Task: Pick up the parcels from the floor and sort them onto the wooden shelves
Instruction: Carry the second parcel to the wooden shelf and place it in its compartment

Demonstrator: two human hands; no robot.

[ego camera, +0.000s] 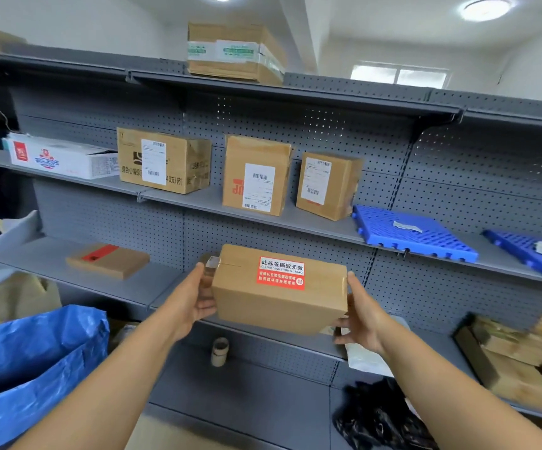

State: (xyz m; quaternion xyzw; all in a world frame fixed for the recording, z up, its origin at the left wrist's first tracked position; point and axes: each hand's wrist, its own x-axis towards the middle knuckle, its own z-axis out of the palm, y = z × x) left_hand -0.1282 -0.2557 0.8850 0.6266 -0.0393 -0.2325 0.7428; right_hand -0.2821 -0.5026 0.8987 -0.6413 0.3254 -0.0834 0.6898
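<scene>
Brown parcel (279,289) pinched between left hand (191,300) and right hand (364,316), fingers flat against its ends, held off the shelf; loose side grip risks slipping downward

The held cardboard parcel (279,289) hides the left hand's (195,298) fingers behind its left end, and the shelf edge behind it. Right of the parcel, blurred brown boxes (519,362) run off the frame edge. Left of it, the blue bag (32,362) is cut off. Shipping-label print is too small to read
</scene>
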